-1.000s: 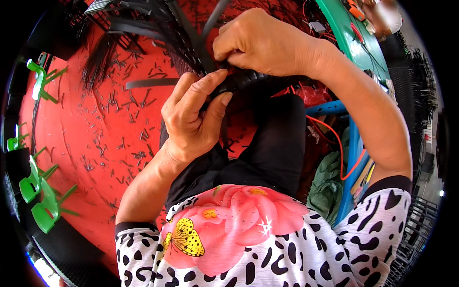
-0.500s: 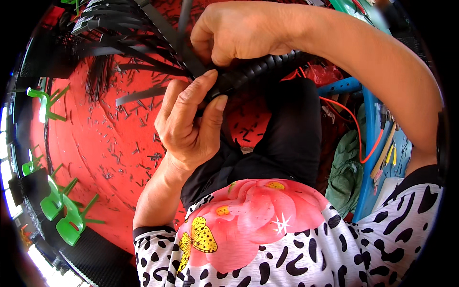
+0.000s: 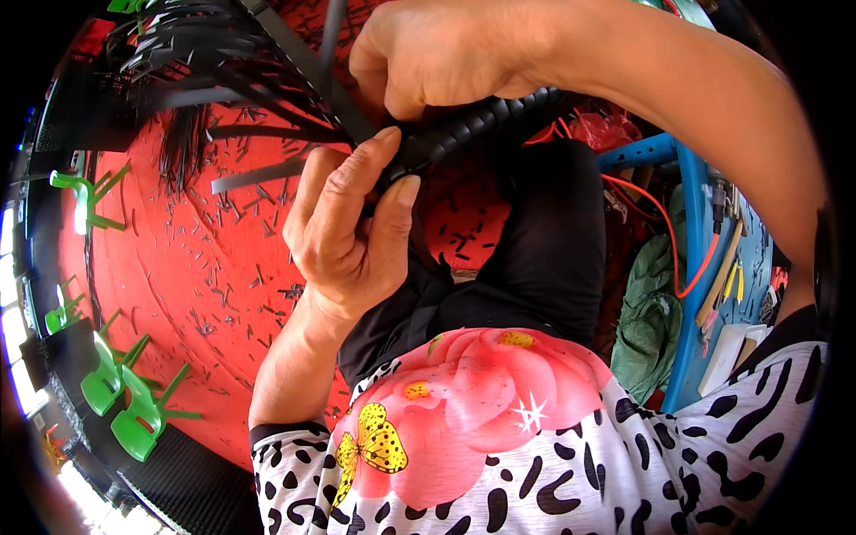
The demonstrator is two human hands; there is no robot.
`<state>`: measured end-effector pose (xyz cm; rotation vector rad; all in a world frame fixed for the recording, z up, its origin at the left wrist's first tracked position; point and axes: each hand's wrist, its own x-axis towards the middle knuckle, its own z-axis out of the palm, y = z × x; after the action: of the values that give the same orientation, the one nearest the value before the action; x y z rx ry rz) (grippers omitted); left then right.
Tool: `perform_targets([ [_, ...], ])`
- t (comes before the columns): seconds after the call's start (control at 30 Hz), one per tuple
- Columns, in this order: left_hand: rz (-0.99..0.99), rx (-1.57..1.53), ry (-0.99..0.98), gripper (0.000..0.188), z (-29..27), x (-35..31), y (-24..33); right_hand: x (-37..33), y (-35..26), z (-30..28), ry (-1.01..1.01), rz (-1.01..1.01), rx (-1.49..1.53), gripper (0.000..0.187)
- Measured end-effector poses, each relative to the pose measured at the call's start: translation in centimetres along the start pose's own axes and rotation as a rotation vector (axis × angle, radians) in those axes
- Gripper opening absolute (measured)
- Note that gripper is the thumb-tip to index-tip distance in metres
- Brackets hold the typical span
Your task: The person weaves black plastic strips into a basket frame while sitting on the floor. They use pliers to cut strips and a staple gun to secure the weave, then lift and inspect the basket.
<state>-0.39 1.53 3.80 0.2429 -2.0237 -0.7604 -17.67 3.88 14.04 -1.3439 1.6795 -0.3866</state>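
Note:
A black bar [image 3: 486, 123] wrapped in flat plastic strip slants across the space before me. Its near end sits between the thumb and fingers of my left hand [image 3: 343, 236], which pinch it from below. Over the same end, my right hand [image 3: 437, 62] is bent down with curled fingers, closed at a flat black strip [image 3: 343, 107] that runs up and away. The right fingertips are partly hidden. More loose black strips [image 3: 276, 169] stick out to the left of the bar, beside a dark bundle of strips [image 3: 192, 40] at the upper left.
Black offcuts lie scattered over the red floor [image 3: 178, 276]. Small green chairs [image 3: 138, 415] stand at the left. On the right are a blue tray [image 3: 691, 357] with tools, an orange-red cord [image 3: 664, 218], a green bag [image 3: 646, 330] and a red bag [image 3: 606, 129].
Both hands keep their hold on the bar's end, with only a slight shift left. My right forearm has risen a little and the view has tilted slightly.

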Motion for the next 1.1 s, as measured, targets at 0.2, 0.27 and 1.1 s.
perform_targets([
  [0.2,0.014,0.019,-0.004,0.027,-0.1,0.1,-0.1,0.9,0.6,0.0,-0.084,-0.012,0.02,0.022],
  [0.27,0.019,0.019,-0.004,0.027,-0.2,0.1,-0.2,1.1,0.5,-0.2,-0.134,0.013,0.003,0.023],
  [1.1,0.0,-0.012,-0.066,0.033,-0.6,0.1,-0.3,-2.4,4.5,2.7,0.318,-0.682,-0.26,0.028],
])
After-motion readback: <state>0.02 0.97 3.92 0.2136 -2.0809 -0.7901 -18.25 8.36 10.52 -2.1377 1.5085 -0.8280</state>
